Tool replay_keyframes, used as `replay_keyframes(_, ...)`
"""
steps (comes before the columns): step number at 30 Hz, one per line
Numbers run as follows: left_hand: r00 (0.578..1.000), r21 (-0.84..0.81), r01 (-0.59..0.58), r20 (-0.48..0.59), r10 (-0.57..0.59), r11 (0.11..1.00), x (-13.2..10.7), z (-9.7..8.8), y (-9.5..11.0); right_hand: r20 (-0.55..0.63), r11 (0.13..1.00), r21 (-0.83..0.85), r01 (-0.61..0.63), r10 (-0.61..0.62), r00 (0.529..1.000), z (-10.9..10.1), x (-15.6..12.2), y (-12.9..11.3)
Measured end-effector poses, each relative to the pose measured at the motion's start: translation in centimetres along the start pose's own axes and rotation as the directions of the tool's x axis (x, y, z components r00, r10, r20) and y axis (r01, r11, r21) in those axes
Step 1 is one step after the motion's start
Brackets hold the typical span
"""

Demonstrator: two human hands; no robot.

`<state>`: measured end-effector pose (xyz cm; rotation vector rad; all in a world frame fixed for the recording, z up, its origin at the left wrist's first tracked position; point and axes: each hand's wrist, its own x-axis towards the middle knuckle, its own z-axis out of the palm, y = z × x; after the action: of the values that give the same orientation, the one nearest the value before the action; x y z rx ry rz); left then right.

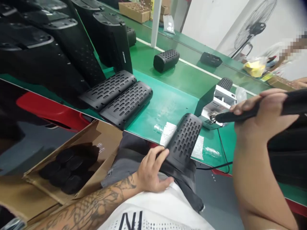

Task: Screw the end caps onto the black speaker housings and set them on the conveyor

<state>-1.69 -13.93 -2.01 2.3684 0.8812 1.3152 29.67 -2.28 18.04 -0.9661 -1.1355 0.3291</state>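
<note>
My right hand (266, 108) is wrapped around a black electric screwdriver (251, 111). Its tip reaches the front of a small white-and-black screw feeder (213, 110). A black slotted speaker housing (185, 137) lies across the table's front edge, its near end over my lap. My left hand (153, 169) rests at that near end, fingertips against its left edge and thumb apart from the fingers. Beneath the housing lies a silvery bubble-wrap sheet (168, 132). Two more slotted housings (129, 102) lie side by side to the left.
Tall black speaker cabinets (105, 41) stand at the back left. An open cardboard box (103, 137) with black round parts sits below left, near a red stool (52, 110). Farther back on the green table (165, 92) are another housing (166, 60) and a black part (211, 59). A cable (223, 143) hangs from the feeder.
</note>
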Motion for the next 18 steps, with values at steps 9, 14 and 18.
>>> replay_keyframes(9,0.656,-0.155,-0.493,0.580,0.483,0.856,13.7,-0.9,0.8,-0.141,0.993,-0.017,0.118,-0.120,0.983,-3.5,1.9,5.2)
replay_keyframes(14,0.559,-0.025,-0.468,0.766,0.318,0.883,20.7,0.0,-0.3,-0.117,0.996,0.014,0.086,-0.084,0.990,-3.8,0.9,4.1)
replay_keyframes(18,0.702,0.307,-0.369,0.711,0.047,0.877,20.6,0.7,-0.1,-0.141,0.993,0.055,0.103,-0.095,0.985,-4.8,0.0,0.6)
